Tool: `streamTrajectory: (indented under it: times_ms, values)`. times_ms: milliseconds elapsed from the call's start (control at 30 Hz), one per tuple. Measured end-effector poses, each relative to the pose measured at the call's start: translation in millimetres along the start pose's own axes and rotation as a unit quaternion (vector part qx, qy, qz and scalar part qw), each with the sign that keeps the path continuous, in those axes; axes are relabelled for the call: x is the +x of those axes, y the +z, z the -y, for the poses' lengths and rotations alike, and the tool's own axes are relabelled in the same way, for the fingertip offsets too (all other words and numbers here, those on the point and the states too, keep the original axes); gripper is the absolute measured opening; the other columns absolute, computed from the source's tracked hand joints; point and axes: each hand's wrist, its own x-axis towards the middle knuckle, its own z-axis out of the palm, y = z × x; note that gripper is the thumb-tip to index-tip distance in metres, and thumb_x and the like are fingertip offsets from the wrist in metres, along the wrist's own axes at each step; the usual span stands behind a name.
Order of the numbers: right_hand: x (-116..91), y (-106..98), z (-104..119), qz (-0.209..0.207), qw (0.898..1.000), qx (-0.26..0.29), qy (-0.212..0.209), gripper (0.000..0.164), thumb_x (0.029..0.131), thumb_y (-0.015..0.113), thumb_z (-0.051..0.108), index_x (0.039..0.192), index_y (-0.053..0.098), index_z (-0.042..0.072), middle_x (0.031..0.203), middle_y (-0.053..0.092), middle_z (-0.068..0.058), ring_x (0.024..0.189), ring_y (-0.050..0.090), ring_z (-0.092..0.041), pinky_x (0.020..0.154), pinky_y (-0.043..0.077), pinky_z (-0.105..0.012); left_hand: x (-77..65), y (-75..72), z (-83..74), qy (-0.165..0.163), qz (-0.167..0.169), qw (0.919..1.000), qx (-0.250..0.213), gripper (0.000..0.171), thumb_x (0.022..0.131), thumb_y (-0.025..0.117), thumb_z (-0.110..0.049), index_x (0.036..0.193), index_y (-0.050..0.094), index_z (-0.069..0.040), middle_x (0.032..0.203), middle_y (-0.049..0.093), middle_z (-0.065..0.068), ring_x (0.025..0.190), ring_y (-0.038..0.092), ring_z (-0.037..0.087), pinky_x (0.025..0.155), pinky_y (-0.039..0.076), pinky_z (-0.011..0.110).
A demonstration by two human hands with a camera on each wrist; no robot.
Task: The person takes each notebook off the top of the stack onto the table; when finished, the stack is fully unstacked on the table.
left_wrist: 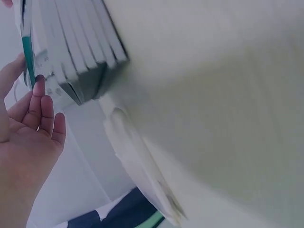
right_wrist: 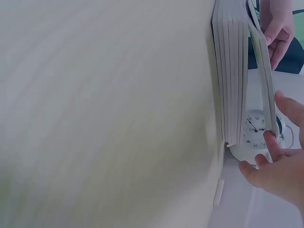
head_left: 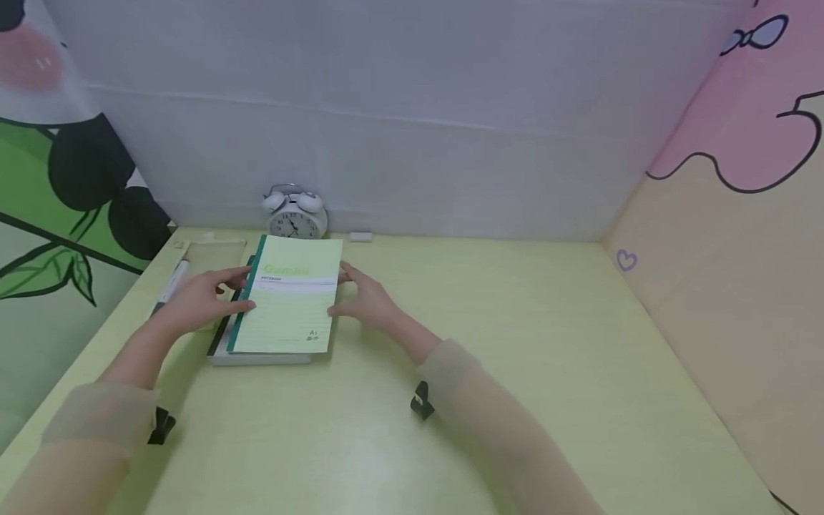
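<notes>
A pale green notebook (head_left: 290,304) with a dark green spine is held between both hands, slightly tilted over a stack of notebooks (head_left: 260,360). In the right wrist view, a gap shows between it and the stack (right_wrist: 231,76). My left hand (head_left: 202,297) pinches the spine side with thumb and fingers. On the opposite edge, my right hand (head_left: 368,300) pinches the notebook, thumb on the cover and fingertips underneath. The left wrist view shows the stack's page edges (left_wrist: 78,40) beside the left hand (left_wrist: 35,128). Most of the stack's top is hidden by the notebook.
Behind the notebook stands a white twin-bell alarm clock (head_left: 296,223) near the back wall. A small white block (head_left: 361,237) lies to its right. Left of the stack are a white marker-like pen (head_left: 172,281) and a flat beige object (head_left: 219,252). Walls border the table (head_left: 515,343).
</notes>
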Motion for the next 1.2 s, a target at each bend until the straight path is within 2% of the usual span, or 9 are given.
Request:
streamTrajectory:
  times_ms: [133,233,433,667,867,1000,1200]
  values:
    - [-4.7,-15.7,-2.7,-0.018,1.0,0.01,-0.004,0.091,0.078,0.078,0.016,0.151,0.023,0.015,0.134,0.053,0.003,0.138,0.031,-0.017,0.113,0.025,-0.039,4.1,0.2,-17.6,0.019,0.003,0.9998,-0.007,0.085,0.084,0.067,-0.047,0.146,0.031,-0.002,0.119,0.055,0.02,0.107,0.047,0.034,0.09,0.04,0.051]
    - [-8.0,-28.0,-6.5,-0.023,1.0,0.017,-0.004,0.088,0.079,0.076,0.013,0.15,0.026,0.016,0.134,0.052,0.0,0.136,0.034,-0.02,0.11,0.03,-0.042,7.5,1.1,-30.3,0.039,-0.004,0.9991,-0.015,0.082,0.085,0.069,-0.039,0.147,0.029,-0.002,0.118,0.055,0.018,0.106,0.047,0.032,0.087,0.04,0.048]
    - [-12.6,-54.5,-20.2,-0.03,0.999,0.042,0.003,0.084,0.079,0.075,0.012,0.149,0.029,0.02,0.132,0.052,-0.002,0.131,0.039,-0.024,0.106,0.036,-0.042,22.5,6.0,-55.5,0.071,-0.018,0.997,-0.025,0.083,0.084,0.071,-0.026,0.149,0.024,-0.005,0.118,0.056,0.015,0.109,0.047,0.031,0.094,0.038,0.05]
    - [-19.1,-80.8,-42.1,-0.035,0.999,0.005,-0.002,0.084,0.079,0.075,0.011,0.149,0.03,0.016,0.126,0.055,-0.005,0.128,0.042,-0.027,0.106,0.036,-0.039,44.1,17.2,-78.1,0.107,-0.014,0.9933,-0.04,0.08,0.082,0.072,-0.015,0.147,0.027,-0.002,0.112,0.061,0.014,0.107,0.05,0.029,0.093,0.039,0.047]
    - [-25.8,-95.4,-60.2,-0.024,0.999,-0.009,0.02,0.086,0.078,0.076,0.012,0.149,0.029,0.015,0.127,0.053,-0.006,0.125,0.042,-0.024,0.106,0.036,-0.04,64.1,34.1,-92.1,0.122,0.008,0.9913,-0.05,0.079,0.08,0.073,-0.011,0.146,0.031,-0.004,0.108,0.061,0.012,0.107,0.049,0.03,0.093,0.04,0.048]
    - [-28.2,-100.6,-69.6,-0.013,0.999,-0.014,0.034,0.086,0.078,0.076,0.011,0.149,0.028,0.013,0.129,0.052,-0.007,0.125,0.041,-0.025,0.104,0.037,-0.041,76.3,47.8,-96.0,0.112,0.025,0.9933,-0.018,0.074,0.077,0.076,-0.016,0.142,0.04,-0.008,0.107,0.062,0.01,0.109,0.048,0.03,0.097,0.037,0.05]
    - [-26.0,-102.2,-80.9,0.008,0.997,-0.058,0.04,0.087,0.077,0.077,0.011,0.148,0.028,0.007,0.13,0.053,-0.012,0.128,0.042,-0.029,0.106,0.036,-0.041,84.5,61.7,-99.2,0.104,0.047,0.9928,0.036,0.074,0.073,0.08,-0.026,0.136,0.047,-0.008,0.109,0.062,0.008,0.114,0.043,0.032,0.102,0.025,0.054]
